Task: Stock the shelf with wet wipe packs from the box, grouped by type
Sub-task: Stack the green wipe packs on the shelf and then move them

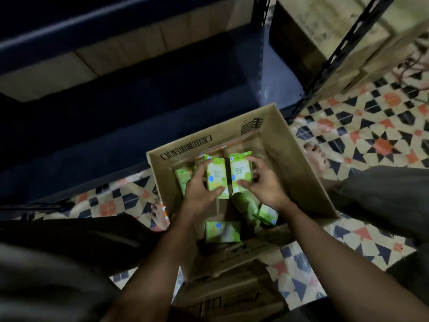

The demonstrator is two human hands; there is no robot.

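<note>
Head view: both hands down in the open cardboard box [290, 159] on the tiled floor [371, 140]. Left hand [199, 194] has fingers curled round one green wipe pack [217, 180]; right hand [262, 184] grips a second green pack [240, 173] just beside it. More green packs [222, 231] lie loose on the box bottom. Dark blue shelf [139, 89] sits behind the box.
</note>
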